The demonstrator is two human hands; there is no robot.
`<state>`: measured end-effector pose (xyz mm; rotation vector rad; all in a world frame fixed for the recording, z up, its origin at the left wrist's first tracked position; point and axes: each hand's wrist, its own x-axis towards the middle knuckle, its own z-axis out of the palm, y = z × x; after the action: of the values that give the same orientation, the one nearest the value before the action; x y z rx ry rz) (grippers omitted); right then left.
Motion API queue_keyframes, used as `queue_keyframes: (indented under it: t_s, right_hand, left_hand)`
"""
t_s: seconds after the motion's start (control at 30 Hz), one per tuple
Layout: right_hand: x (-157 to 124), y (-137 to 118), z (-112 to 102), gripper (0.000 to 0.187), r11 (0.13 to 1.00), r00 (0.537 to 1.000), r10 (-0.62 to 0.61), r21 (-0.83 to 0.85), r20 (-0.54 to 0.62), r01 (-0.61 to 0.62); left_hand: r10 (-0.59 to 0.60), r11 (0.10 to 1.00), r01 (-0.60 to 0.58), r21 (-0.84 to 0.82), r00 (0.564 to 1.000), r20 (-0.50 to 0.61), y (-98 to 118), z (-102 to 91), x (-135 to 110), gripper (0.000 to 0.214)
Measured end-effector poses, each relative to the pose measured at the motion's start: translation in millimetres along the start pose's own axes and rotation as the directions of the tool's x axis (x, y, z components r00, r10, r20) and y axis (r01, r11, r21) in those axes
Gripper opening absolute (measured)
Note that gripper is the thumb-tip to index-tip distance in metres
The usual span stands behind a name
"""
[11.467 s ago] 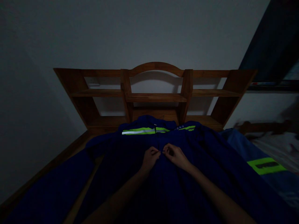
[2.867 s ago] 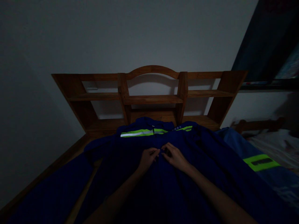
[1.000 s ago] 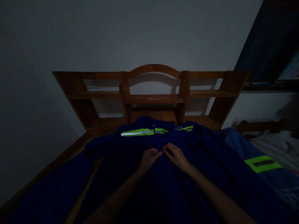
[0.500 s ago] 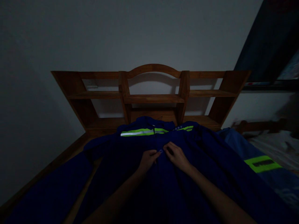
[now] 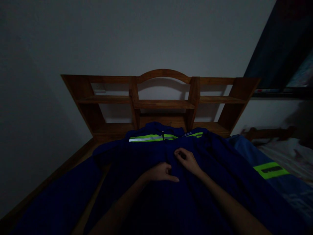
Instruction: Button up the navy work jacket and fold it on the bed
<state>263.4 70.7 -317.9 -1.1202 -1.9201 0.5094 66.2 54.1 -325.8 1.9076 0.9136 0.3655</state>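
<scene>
A dark blue work jacket (image 5: 146, 153) lies spread out, front up, its collar towards the shelf and yellow-green reflective strips across its chest. On the front flap, below the strips, my right hand (image 5: 187, 161) pinches the cloth between thumb and fingertips. Lower and to its left, my left hand (image 5: 161, 172) rests over the middle of the jacket, its thumb stretched out to the right and apart from the bent fingers. Nothing shows in that hand. Dim light hides the buttons and the flap's edge.
A wooden headboard shelf (image 5: 164, 104) stands behind the jacket against the grey wall. Another blue garment with a yellow-green band (image 5: 271, 170) lies at the right, beside pale bedding (image 5: 290, 156). A dark window (image 5: 276, 49) is at upper right.
My left hand has let go of the button area, moved down and slightly right, and spread its thumb. My right hand stays at the flap. The view has shifted slightly.
</scene>
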Motion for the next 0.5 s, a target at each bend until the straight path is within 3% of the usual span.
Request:
queue_keyframes:
  t_s: [0.13, 0.27, 0.37, 0.5]
  right_hand:
    - [-4.4, -29.2, -18.6, 0.02, 0.994, 0.985, 0.067, 0.07, 0.156, -0.079]
    - [-43.0, -78.2, -32.0, 0.019, 0.996, 0.94, 0.084, -0.036, 0.331, -0.077]
    - [-84.3, -100.9, -21.5, 0.026, 0.984, 0.935, 0.147, -0.144, 0.323, -0.105]
    - [-123.3, -96.5, 7.7, 0.03, 0.95, 0.957, 0.228, -0.258, 0.178, -0.179]
  left_hand:
    - [0.072, 0.996, -0.079, 0.052, 0.99, 0.121, 2.0, -6.9, -9.5, 0.046]
    - [0.092, 0.991, -0.111, 0.072, 0.97, 0.224, 0.2, -10.0, -9.9, 0.045]
    - [0.085, 0.991, -0.109, 0.079, 0.962, 0.26, -5.3, -9.1, -8.2, 0.047]
    - [0.115, 0.985, -0.146, 0.095, 0.955, 0.272, -12.1, -5.5, -6.4, 0.052]
